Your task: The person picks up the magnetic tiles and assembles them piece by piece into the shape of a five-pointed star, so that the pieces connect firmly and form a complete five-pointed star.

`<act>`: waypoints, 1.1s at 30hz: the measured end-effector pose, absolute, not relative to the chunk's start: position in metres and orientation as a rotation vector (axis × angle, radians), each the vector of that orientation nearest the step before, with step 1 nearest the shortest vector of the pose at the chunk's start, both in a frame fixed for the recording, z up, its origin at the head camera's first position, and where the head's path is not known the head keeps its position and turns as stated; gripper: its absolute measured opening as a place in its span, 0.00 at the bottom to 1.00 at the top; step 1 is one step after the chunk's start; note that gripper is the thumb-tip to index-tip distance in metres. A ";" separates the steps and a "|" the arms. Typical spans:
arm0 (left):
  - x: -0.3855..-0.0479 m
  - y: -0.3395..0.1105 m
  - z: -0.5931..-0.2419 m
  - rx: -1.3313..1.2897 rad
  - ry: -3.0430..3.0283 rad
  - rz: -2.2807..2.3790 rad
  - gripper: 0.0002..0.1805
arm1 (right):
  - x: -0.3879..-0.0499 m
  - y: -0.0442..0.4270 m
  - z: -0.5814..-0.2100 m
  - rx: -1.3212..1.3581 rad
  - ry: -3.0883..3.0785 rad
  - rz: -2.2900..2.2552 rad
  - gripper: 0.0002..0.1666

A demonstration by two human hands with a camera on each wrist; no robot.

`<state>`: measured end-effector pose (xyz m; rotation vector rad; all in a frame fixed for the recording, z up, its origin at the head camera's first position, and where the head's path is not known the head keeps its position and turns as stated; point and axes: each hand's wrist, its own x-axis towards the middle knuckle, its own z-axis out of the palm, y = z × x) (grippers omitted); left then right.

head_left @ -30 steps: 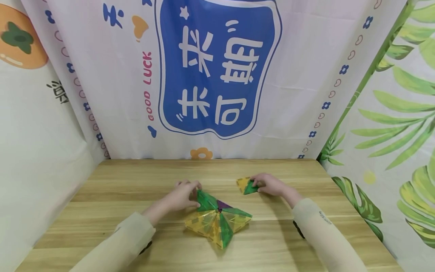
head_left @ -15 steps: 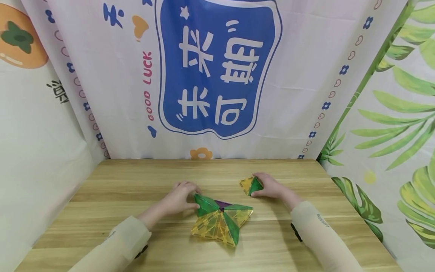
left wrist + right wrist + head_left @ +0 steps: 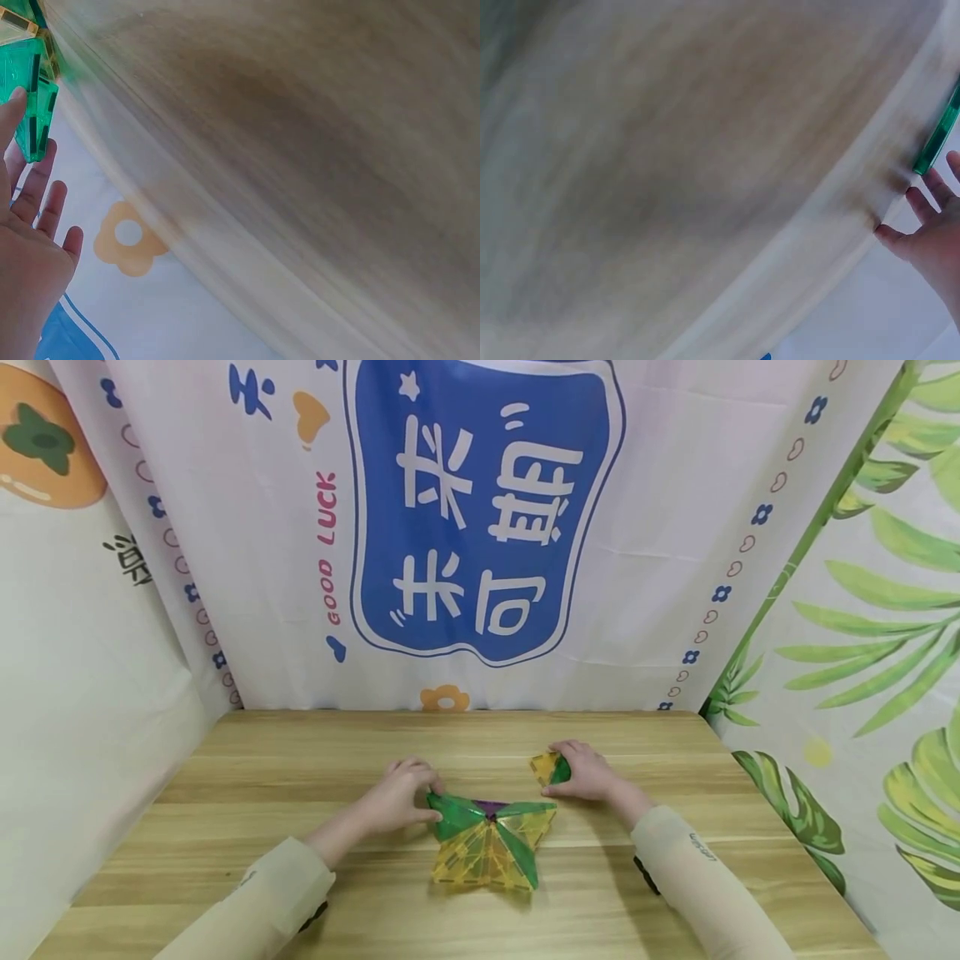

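A star-like structure of see-through magnetic tiles (image 3: 480, 858), yellow and green with a purple part at the back, stands on the wooden table. My left hand (image 3: 401, 797) pinches its green left point; in the left wrist view the thumb lies on one face of the green tiles (image 3: 28, 101) and fingers reach behind. Farther back on the right, my right hand (image 3: 585, 772) holds a small yellow and green tile piece (image 3: 545, 768) by its green side. Only the edge of a green tile (image 3: 939, 135) shows in the right wrist view, at the fingertips.
The wooden table (image 3: 300, 752) runs back to a white printed curtain (image 3: 660, 527). White cloth (image 3: 90, 693) hangs at the left, and a leaf-patterned cloth (image 3: 885, 693) at the right.
The star-like structure has turned, its front points swinging to the right, while my left hand keeps hold. My right hand has shifted its fingers around the small piece's green side.
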<state>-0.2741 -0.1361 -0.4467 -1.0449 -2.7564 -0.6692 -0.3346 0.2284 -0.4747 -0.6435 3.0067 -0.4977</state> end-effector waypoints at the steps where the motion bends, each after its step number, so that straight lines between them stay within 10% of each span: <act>1: -0.274 -0.136 -0.446 -1.043 -2.758 -0.671 0.17 | -0.335 0.229 -0.474 -0.648 3.006 -0.505 0.55; 33: -0.305 -0.098 -0.414 -0.896 -2.801 -0.739 0.17 | -0.324 0.164 -0.415 -1.127 2.858 -0.685 0.51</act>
